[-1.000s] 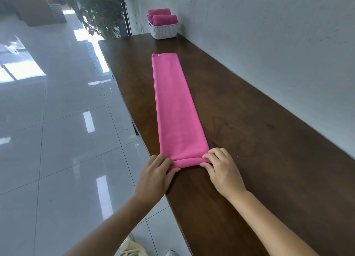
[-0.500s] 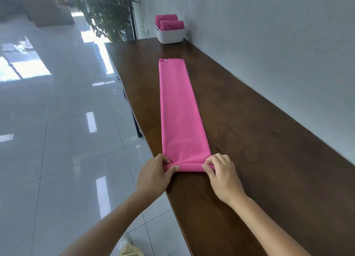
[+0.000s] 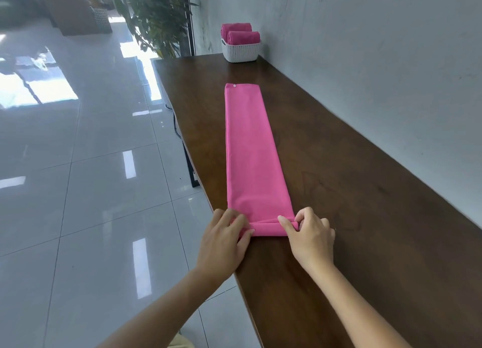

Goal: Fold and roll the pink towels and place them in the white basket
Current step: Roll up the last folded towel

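- Several glossy pale floor tiles (image 3: pixel 78 191) fill the area left of the pink towel (image 3: pixel 250 152), with a leafy plant (image 3: pixel 159 16) standing far beyond the towel's left edge.
- At the towel's near-left corner, the left hand (image 3: pixel 224 239) curls its fingers over the turned-up end and pinches it against the thumb.
- The pink towel itself lies flat on the dark wooden surface (image 3: pixel 352 204), folded into a narrow strip. Its long axis runs straight away from the person, roughly parallel to the surface's edges, and its far end points toward the basket. The near end is turned over into a first low, short roll, crosswise to the strip.
- At the towel's far-left corner sits a small pale round dot (image 3: pixel 234 86), too small to identify.
- Beyond the towel's far end, well apart from it, the white basket (image 3: pixel 241 51) stands on the surface and holds two rolled towels (image 3: pixel 243 37), also pink, lying side by side with their spiral ends facing left.
- At the towel's near-right corner, the right hand (image 3: pixel 309 236) grips the rolled end between thumb and bent forefinger, the other fingers curled behind.
- A pale grey wall (image 3: pixel 365 47) runs along the surface to the right of the towel.
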`<state>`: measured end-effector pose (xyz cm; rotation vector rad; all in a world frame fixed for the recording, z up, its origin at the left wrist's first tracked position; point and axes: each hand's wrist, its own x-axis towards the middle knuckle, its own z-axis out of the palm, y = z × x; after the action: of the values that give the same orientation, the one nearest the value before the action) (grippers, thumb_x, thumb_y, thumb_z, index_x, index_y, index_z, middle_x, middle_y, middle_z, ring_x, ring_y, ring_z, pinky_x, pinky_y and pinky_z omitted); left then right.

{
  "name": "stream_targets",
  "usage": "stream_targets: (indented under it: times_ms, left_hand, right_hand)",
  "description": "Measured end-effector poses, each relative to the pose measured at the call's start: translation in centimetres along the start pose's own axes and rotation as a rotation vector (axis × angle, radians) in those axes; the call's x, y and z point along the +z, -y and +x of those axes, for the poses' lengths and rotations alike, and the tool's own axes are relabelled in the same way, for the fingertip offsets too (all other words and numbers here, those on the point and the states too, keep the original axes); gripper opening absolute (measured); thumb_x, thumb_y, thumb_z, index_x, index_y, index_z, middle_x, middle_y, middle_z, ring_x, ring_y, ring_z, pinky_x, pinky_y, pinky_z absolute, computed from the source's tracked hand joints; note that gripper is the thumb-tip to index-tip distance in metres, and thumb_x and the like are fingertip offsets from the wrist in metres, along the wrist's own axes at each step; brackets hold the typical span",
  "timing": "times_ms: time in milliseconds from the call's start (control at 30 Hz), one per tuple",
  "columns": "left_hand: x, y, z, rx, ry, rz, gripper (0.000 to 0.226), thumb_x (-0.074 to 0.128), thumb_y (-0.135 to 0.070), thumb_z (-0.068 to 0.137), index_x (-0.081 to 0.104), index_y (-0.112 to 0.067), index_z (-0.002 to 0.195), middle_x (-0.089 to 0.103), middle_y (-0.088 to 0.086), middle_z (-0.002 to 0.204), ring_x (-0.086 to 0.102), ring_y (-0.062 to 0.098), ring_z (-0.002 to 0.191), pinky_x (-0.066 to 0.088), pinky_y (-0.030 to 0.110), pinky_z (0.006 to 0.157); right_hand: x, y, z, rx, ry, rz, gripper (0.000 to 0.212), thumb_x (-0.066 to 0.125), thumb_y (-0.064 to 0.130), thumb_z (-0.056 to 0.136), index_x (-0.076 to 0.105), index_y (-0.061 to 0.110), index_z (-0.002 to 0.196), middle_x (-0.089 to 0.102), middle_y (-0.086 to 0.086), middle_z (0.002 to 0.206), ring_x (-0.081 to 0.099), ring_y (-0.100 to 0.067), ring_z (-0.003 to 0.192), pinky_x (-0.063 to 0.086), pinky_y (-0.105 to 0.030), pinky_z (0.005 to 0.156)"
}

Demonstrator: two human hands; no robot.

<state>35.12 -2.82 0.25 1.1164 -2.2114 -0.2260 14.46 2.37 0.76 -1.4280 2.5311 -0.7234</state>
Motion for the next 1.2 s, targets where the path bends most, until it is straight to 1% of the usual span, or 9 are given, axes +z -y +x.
stream_targets:
  times_ms: [167, 300, 400, 633, 733, 867, 1000, 1100, 1200]
  left_hand:
    - [0.6, 1.5, -0.5, 0.079, 0.012, -0.022, 0.02, 0.069, -0.037, 0.092, 0.064, -0.018, 0.099, 0.059, -0.005, 0.11, 0.054, 0.016, 0.097, 0.054, 0.026, 0.077]
    - [0.7, 1.9, 0.1, 0.106, 0.059, -0.037, 0.026, 0.051, -0.042, 0.101, 0.062, -0.018, 0.103, 0.059, -0.005, 0.109, 0.051, 0.013, 0.098, 0.052, 0.026, 0.081]
    - [0.6, 2.1, 0.6, 0.068, 0.102, -0.023, 0.037, 0.041, -0.049, 0.104, 0.062, -0.019, 0.103, 0.062, -0.007, 0.104, 0.05, 0.011, 0.096, 0.051, 0.025, 0.082]
    - [-0.1, 2.2, 3.0, -0.157, 0.236, -0.175, 0.024, 0.057, -0.044, 0.098, 0.062, -0.022, 0.099, 0.062, -0.009, 0.098, 0.051, 0.01, 0.091, 0.041, 0.023, 0.078]
    - [-0.8, 1.7, 4.2, -0.329, 0.279, -0.247, 0.016, 0.065, -0.04, 0.095, 0.059, -0.025, 0.095, 0.062, -0.01, 0.092, 0.055, 0.008, 0.082, 0.037, 0.017, 0.066]
    - [-1.1, 1.1, 5.1, -0.443, 0.209, -0.26, 0.026, 0.072, -0.044, 0.09, 0.056, -0.027, 0.1, 0.057, -0.012, 0.103, 0.057, 0.004, 0.083, 0.039, 0.01, 0.063]
    - [-1.2, 1.0, 4.7, -0.339, 0.163, -0.21, 0.02, 0.065, -0.043, 0.096, 0.056, -0.026, 0.1, 0.048, -0.011, 0.105, 0.054, 0.003, 0.083, 0.044, 0.01, 0.07]
    - [-1.1, 1.4, 4.0, -0.242, 0.161, -0.172, 0.016, 0.06, -0.039, 0.1, 0.058, -0.025, 0.108, 0.045, -0.013, 0.11, 0.052, 0.004, 0.087, 0.04, 0.006, 0.074]
    - [-0.8, 2.2, 3.7, -0.152, 0.177, -0.128, 0.029, 0.064, -0.035, 0.098, 0.06, -0.022, 0.124, 0.048, -0.009, 0.119, 0.051, 0.008, 0.102, 0.043, 0.016, 0.09]
  right_hand:
    - [0.6, 0.2, 0.3, 0.047, -0.081, 0.018, 0.041, 0.055, 0.067, 0.089, 0.05, 0.026, 0.088, 0.058, 0.008, 0.091, 0.048, -0.011, 0.089, 0.042, -0.033, 0.083]
    - [0.9, -0.2, -0.7, -0.109, -0.252, 0.059, 0.034, 0.063, 0.056, 0.09, 0.053, 0.025, 0.08, 0.057, 0.008, 0.08, 0.049, -0.011, 0.076, 0.046, -0.028, 0.067]
    - [0.9, -1.1, -0.9, -0.242, -0.287, -0.008, 0.035, 0.055, 0.054, 0.097, 0.067, 0.022, 0.087, 0.064, 0.007, 0.088, 0.051, -0.01, 0.083, 0.042, -0.024, 0.072]
    - [0.4, -2.4, -0.4, -0.314, -0.096, -0.034, 0.054, 0.046, 0.064, 0.092, 0.067, 0.021, 0.115, 0.061, 0.007, 0.114, 0.057, -0.013, 0.105, 0.049, -0.028, 0.085]
    - [0.4, -1.8, 0.3, -0.212, -0.031, 0.088, 0.057, 0.039, 0.07, 0.093, 0.066, 0.023, 0.114, 0.059, 0.01, 0.111, 0.056, -0.011, 0.104, 0.053, -0.03, 0.084]
    - [0.1, -0.9, 1.6, -0.066, 0.042, 0.192, 0.042, 0.052, 0.063, 0.091, 0.066, 0.026, 0.104, 0.059, 0.011, 0.103, 0.06, -0.01, 0.094, 0.056, -0.031, 0.074]
    - [-0.9, -0.2, 3.3, -0.008, 0.159, 0.184, 0.033, 0.055, 0.058, 0.095, 0.063, 0.027, 0.094, 0.063, 0.008, 0.096, 0.059, -0.008, 0.083, 0.042, -0.023, 0.058]
    - [-1.5, 0.3, 4.7, 0.077, 0.245, 0.197, 0.03, 0.057, 0.058, 0.095, 0.057, 0.028, 0.1, 0.063, 0.009, 0.094, 0.06, -0.009, 0.083, 0.043, -0.026, 0.057]
    - [-1.6, 0.7, 5.6, 0.13, 0.273, 0.165, 0.031, 0.058, 0.057, 0.094, 0.055, 0.028, 0.103, 0.062, 0.007, 0.096, 0.06, -0.013, 0.084, 0.042, -0.027, 0.057]
